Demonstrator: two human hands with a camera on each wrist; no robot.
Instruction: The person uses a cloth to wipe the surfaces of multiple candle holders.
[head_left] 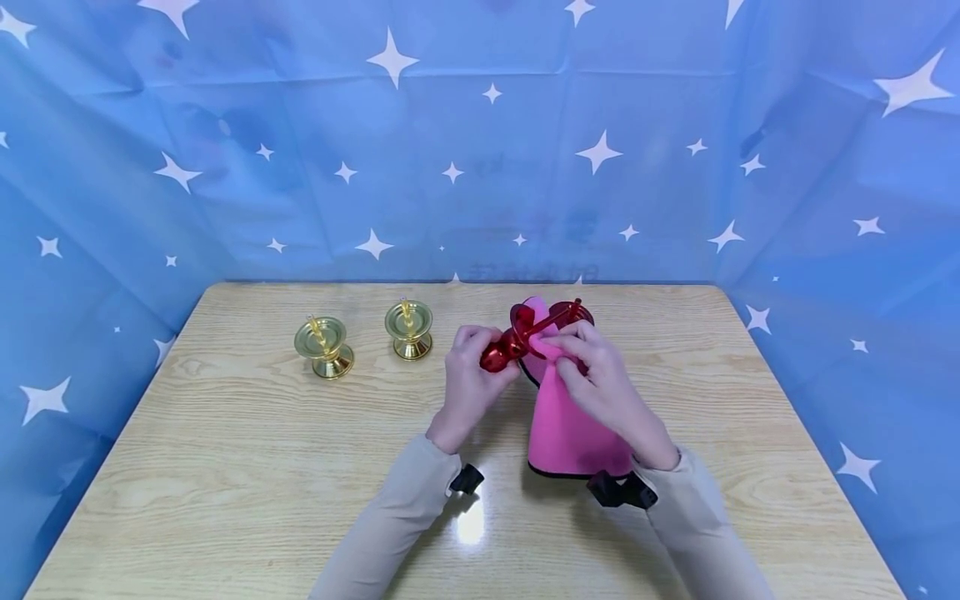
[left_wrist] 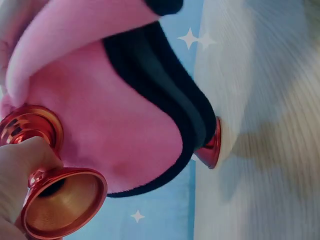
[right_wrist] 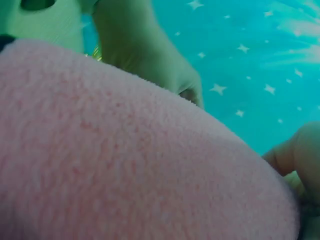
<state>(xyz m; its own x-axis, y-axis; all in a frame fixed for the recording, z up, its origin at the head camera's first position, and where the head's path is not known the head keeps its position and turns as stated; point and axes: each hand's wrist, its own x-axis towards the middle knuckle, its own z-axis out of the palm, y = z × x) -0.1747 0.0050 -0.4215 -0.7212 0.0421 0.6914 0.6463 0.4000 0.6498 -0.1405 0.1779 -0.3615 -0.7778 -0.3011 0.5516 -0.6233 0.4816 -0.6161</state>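
My left hand [head_left: 471,375] grips a shiny red candle holder [head_left: 495,357] that is tilted over. In the left wrist view, the hollow underside of its foot [left_wrist: 65,207] shows beside the thumb. With fingers and thumb, my right hand [head_left: 596,371] pinches a bunched part of a pink cloth [head_left: 570,425] with a black border, right at the holder's upper part. The rest of the cloth hangs below that hand. Behind it stands a second red candle holder [head_left: 585,312], partly hidden by cloth and hand. Pink cloth fills much of the right wrist view.
Two gold candle holders [head_left: 325,346] [head_left: 408,329] stand left of my hands, toward the back of the wooden table [head_left: 225,467]. A blue curtain [head_left: 480,167] with white stars surrounds the table's back and sides.
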